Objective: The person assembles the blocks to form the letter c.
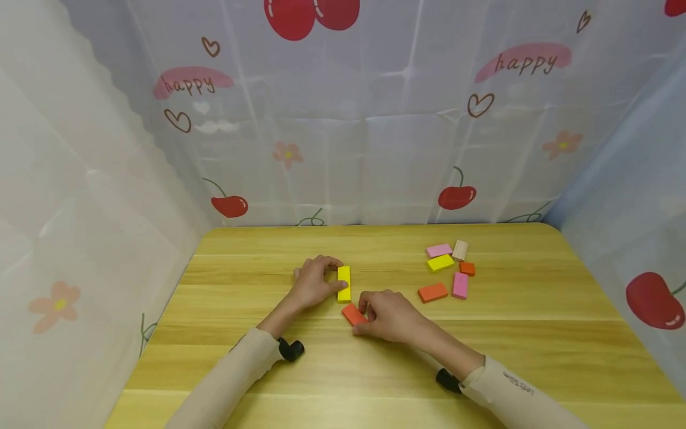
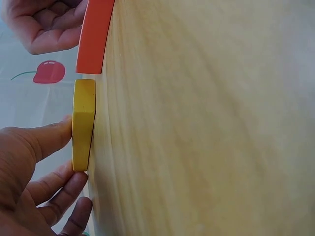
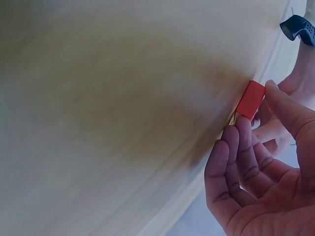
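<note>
Centrally on the table (image 1: 300,393) in head view, the yellow block (image 1: 344,294), long axis 12-to-6, is gripped by the left hand (image 1: 315,282); at its 5 o'clock the orange block (image 1: 352,314), 11-to-5, is pinched by the right hand (image 1: 390,316). Left wrist: orange is seen at yellow's 12. Right wrist: orange is angled 1-to-7.

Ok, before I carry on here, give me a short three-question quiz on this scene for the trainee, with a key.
1. What colour is the block that the left hand touches?
2. True or false: the right hand holds a pale bare-wood rectangular block.
3. How many pink rectangular blocks lie on the wood-grained table? A) one B) two C) four

Key:
1. Yellow; it is a yellow rectangular block.
2. False; it holds an orange-red rectangular block.
3. B
</note>
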`<state>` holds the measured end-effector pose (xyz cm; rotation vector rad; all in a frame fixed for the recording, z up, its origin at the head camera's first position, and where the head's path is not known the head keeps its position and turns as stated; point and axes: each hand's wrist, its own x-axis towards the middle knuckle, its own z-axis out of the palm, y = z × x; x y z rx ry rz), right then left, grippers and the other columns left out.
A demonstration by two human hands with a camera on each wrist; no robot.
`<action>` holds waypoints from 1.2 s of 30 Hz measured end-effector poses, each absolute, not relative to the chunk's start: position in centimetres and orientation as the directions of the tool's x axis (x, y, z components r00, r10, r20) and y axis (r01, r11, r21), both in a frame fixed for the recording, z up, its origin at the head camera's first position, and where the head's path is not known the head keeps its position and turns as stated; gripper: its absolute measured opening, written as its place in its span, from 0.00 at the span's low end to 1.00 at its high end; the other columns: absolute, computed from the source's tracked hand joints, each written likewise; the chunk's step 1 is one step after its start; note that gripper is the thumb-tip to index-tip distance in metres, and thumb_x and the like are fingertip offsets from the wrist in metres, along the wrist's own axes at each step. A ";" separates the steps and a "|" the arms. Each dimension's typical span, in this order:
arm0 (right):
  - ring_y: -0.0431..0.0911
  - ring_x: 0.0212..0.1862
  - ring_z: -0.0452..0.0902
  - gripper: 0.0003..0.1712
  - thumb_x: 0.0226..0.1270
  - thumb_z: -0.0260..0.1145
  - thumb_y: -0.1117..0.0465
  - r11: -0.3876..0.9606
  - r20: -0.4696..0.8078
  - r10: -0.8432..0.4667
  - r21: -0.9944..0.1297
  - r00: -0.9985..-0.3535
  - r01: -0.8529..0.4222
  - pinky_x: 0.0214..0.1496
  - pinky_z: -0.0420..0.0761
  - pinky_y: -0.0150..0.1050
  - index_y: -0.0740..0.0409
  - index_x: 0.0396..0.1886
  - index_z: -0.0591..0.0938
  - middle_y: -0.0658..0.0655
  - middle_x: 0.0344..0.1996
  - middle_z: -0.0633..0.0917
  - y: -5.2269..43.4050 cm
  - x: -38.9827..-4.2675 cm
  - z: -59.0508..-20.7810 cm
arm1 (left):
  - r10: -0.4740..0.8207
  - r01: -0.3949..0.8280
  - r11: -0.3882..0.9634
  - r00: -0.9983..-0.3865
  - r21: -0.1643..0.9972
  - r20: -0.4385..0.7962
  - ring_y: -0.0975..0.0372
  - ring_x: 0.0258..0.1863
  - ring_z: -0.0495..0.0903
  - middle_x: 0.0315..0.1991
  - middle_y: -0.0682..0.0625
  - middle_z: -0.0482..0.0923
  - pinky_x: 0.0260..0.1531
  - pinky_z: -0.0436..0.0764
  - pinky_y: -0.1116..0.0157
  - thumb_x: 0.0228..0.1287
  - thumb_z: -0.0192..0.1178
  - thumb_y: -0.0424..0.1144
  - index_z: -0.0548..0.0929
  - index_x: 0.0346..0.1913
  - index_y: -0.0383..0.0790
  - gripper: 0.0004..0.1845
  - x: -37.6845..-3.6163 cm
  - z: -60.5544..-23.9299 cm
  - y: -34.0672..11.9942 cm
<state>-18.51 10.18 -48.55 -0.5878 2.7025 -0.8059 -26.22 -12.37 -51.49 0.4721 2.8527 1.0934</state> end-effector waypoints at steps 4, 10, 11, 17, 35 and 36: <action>0.41 0.26 0.73 0.22 0.61 0.83 0.42 0.762 -0.126 -0.449 -0.571 -0.885 -0.305 0.32 0.69 0.37 0.49 0.39 0.83 0.46 0.23 0.80 10.1 -18.6 -48.7 | 0.298 0.258 0.702 -0.953 0.664 0.055 0.53 0.53 0.75 0.57 0.51 0.86 0.54 0.59 0.48 0.66 0.77 0.49 0.86 0.62 0.50 0.24 -26.2 -51.4 -12.4; 0.41 0.26 0.72 0.22 0.60 0.83 0.42 0.766 -0.128 -0.441 -0.570 -0.888 -0.298 0.31 0.69 0.36 0.49 0.39 0.83 0.46 0.23 0.80 9.9 -18.6 -48.6 | 0.298 0.257 0.704 -0.953 0.663 0.053 0.53 0.54 0.76 0.57 0.51 0.85 0.55 0.59 0.48 0.66 0.77 0.50 0.86 0.62 0.50 0.24 -26.3 -51.5 -12.4; 0.41 0.26 0.72 0.22 0.60 0.83 0.42 0.766 -0.126 -0.441 -0.569 -0.889 -0.299 0.31 0.69 0.36 0.49 0.39 0.83 0.46 0.23 0.80 9.9 -18.6 -48.6 | 0.298 0.257 0.703 -0.953 0.663 0.053 0.53 0.54 0.76 0.57 0.51 0.86 0.55 0.59 0.48 0.66 0.77 0.50 0.86 0.62 0.50 0.24 -26.3 -51.5 -12.4; 0.41 0.26 0.72 0.22 0.60 0.83 0.42 0.762 -0.117 -0.445 -0.571 -0.888 -0.306 0.31 0.69 0.36 0.49 0.39 0.83 0.46 0.23 0.80 9.9 -18.6 -48.6 | 0.300 0.261 0.701 -0.952 0.664 0.057 0.52 0.54 0.76 0.57 0.50 0.85 0.55 0.59 0.47 0.66 0.77 0.49 0.87 0.62 0.49 0.24 -26.2 -51.6 -12.2; 0.41 0.26 0.73 0.20 0.62 0.83 0.44 0.751 -0.122 -0.450 -0.587 -0.885 -0.301 0.31 0.69 0.36 0.50 0.40 0.84 0.47 0.23 0.80 10.0 -18.9 -48.6 | 0.296 0.258 0.700 -0.953 0.666 0.058 0.53 0.54 0.75 0.57 0.51 0.85 0.55 0.59 0.47 0.67 0.77 0.50 0.86 0.62 0.51 0.23 -26.3 -51.8 -12.3; 0.41 0.26 0.73 0.20 0.62 0.83 0.45 0.750 -0.122 -0.452 -0.589 -0.884 -0.302 0.31 0.69 0.36 0.51 0.40 0.84 0.47 0.23 0.80 10.0 -19.0 -48.6 | 0.295 0.257 0.701 -0.954 0.666 0.058 0.53 0.54 0.75 0.57 0.51 0.85 0.55 0.59 0.47 0.67 0.77 0.50 0.86 0.62 0.52 0.23 -26.4 -51.8 -12.3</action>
